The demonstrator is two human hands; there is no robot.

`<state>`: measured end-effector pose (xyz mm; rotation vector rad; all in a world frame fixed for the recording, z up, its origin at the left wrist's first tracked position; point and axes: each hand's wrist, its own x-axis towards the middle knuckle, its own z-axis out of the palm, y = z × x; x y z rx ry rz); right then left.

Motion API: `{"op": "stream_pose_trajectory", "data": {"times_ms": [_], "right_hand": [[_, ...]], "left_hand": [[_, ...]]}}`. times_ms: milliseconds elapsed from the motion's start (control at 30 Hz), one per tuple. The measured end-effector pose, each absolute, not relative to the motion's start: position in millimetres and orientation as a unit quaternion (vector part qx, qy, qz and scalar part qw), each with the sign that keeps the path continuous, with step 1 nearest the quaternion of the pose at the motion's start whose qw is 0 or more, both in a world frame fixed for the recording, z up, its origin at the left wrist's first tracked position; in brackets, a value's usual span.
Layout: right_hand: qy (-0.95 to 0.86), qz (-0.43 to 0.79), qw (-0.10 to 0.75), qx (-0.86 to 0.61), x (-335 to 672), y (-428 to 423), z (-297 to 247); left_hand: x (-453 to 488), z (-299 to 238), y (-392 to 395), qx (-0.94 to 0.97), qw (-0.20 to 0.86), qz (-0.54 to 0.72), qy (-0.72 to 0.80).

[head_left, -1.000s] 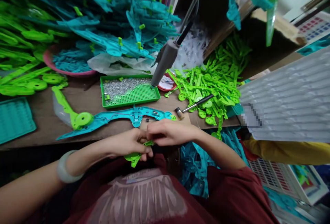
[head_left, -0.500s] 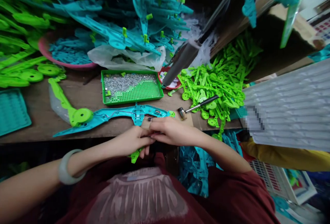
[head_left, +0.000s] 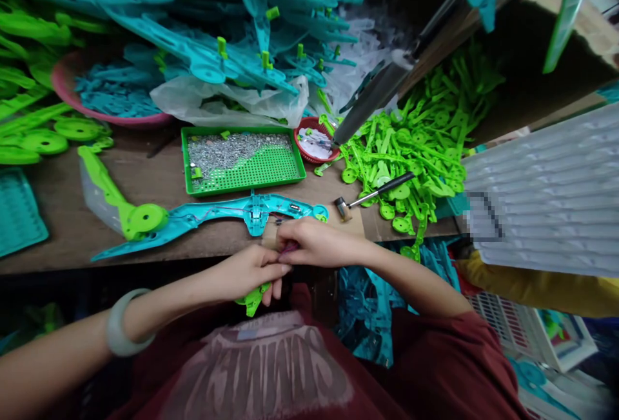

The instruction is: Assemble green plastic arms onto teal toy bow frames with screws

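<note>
My left hand (head_left: 249,273) is closed around a bright green plastic piece (head_left: 252,300), which sticks out below its fingers. Against it, at the table's front edge, my right hand (head_left: 313,243) pinches a small purplish thing (head_left: 289,248), mostly hidden by the fingers. Just beyond both hands lies a long blue plastic toy shell (head_left: 206,212), its inner side up, with a thin wire and small metal parts inside. A green arm with a round disc (head_left: 147,217) rests on the shell's left end.
A green tray (head_left: 244,186) of small metal pieces stands behind the shell, beside a red basket (head_left: 316,157). A hammer (head_left: 372,193) lies near piled green parts (head_left: 387,149). A grey power tool (head_left: 372,97) hangs above. Blue parts (head_left: 203,39) are heaped at the back.
The view has shifted slightly. My right hand's fingers have curled in, and the purplish thing shows more between them. My left hand still grips the green piece; the shell lies as before.
</note>
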<state>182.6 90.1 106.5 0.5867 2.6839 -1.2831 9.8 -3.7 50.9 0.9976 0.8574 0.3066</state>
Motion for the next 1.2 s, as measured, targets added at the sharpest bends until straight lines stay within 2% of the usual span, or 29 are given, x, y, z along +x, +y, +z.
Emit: {"op": "stream_pose_trajectory", "data": {"times_ms": [100, 200, 300, 400, 467, 533, 600, 700, 767, 867, 1000, 1067, 1200], "right_hand": [[0.874, -0.408, -0.037, 0.262, 198.4, 87.7, 110.2], [0.857, -0.375, -0.121, 0.332, 219.0, 79.7, 110.2], [0.815, -0.432, -0.153, 0.355, 230.8, 66.9, 92.0], [0.762, -0.491, -0.183, 0.382, 229.2, 50.0, 62.2], [0.766, -0.496, -0.179, 0.368, 225.4, 37.8, 47.3], [0.821, -0.448, -0.140, 0.326, 222.9, 27.8, 43.9], [0.886, -0.321, -0.138, 0.304, 221.2, 23.5, 54.0], [0.936, -0.089, -0.212, 0.266, 214.8, 32.0, 87.0], [0.964, -0.010, -0.196, 0.179, 206.8, 44.9, 110.3], [0.991, -0.023, -0.106, 0.081, 195.4, 62.5, 131.1], [0.989, -0.069, -0.046, 0.120, 192.3, 69.2, 130.8], [0.985, -0.070, -0.044, 0.152, 196.6, 69.7, 125.9], [0.957, -0.144, -0.104, 0.229, 209.5, 74.7, 117.5]], "left_hand": [[9.8, 49.0, -4.3, 0.394, 0.798, 0.183, 0.418], [8.3, 51.1, -3.4, 0.303, 0.782, 0.302, 0.454], [5.4, 57.9, -1.6, 0.234, 0.784, 0.388, 0.425], [2.4, 63.3, -0.4, 0.226, 0.799, 0.398, 0.389], [0.0, 63.8, 0.5, 0.258, 0.778, 0.402, 0.408], [-3.2, 62.9, 2.3, 0.327, 0.736, 0.386, 0.450], [-6.5, 62.7, 4.6, 0.431, 0.682, 0.339, 0.485], [-7.7, 66.3, 6.6, 0.575, 0.598, 0.256, 0.497], [-5.2, 70.6, 6.6, 0.623, 0.558, 0.237, 0.494], [-0.4, 77.9, 7.3, 0.652, 0.531, 0.229, 0.490], [0.4, 86.7, 12.8, 0.663, 0.520, 0.191, 0.503], [-1.4, 89.7, 15.7, 0.655, 0.520, 0.183, 0.517], [-6.8, 90.8, 16.4, 0.642, 0.544, 0.182, 0.508]]}}
